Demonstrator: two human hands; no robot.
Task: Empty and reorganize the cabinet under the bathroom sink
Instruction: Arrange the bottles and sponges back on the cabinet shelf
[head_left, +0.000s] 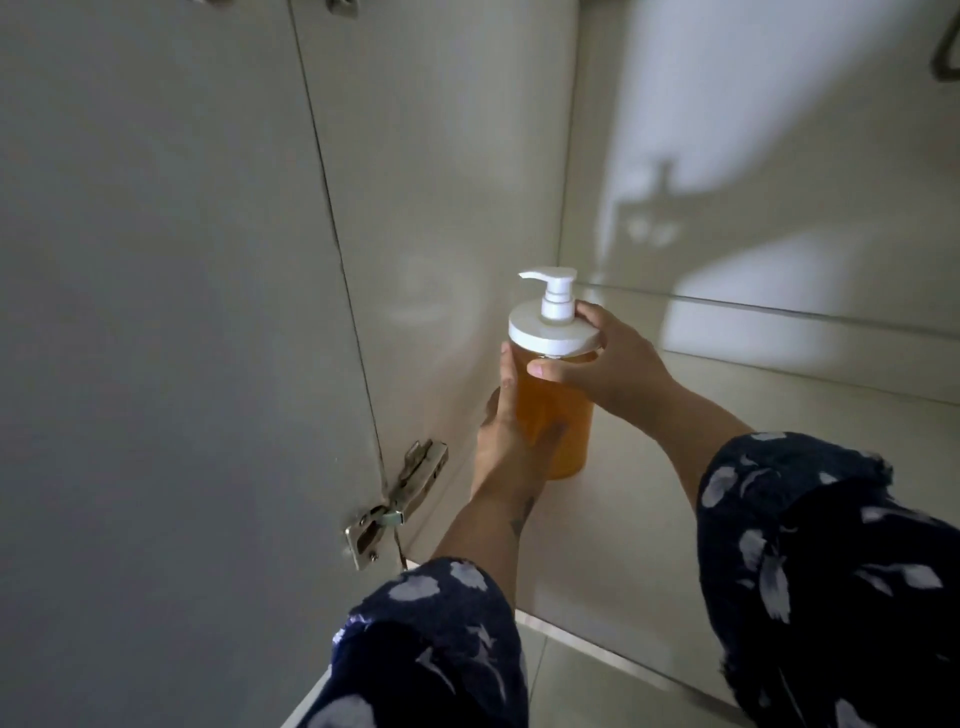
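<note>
A clear pump bottle (558, 410) full of amber liquid, with a white lid and white pump head, stands upright at the left end of the cabinet floor (649, 519), close to the left side wall. My left hand (506, 441) wraps its lower body from the left. My right hand (608, 364) grips it just under the white lid, thumb in front and fingers behind. Both arms wear dark blue sleeves with pale leaf prints.
The open cabinet door (156, 312) hangs at the left on a metal hinge (397, 499). The cabinet's back wall (779, 182) carries the bottle's shadow. A metal pipe piece (943, 62) shows at the top right. Pale floor tiles (571, 686) lie below the cabinet's front edge.
</note>
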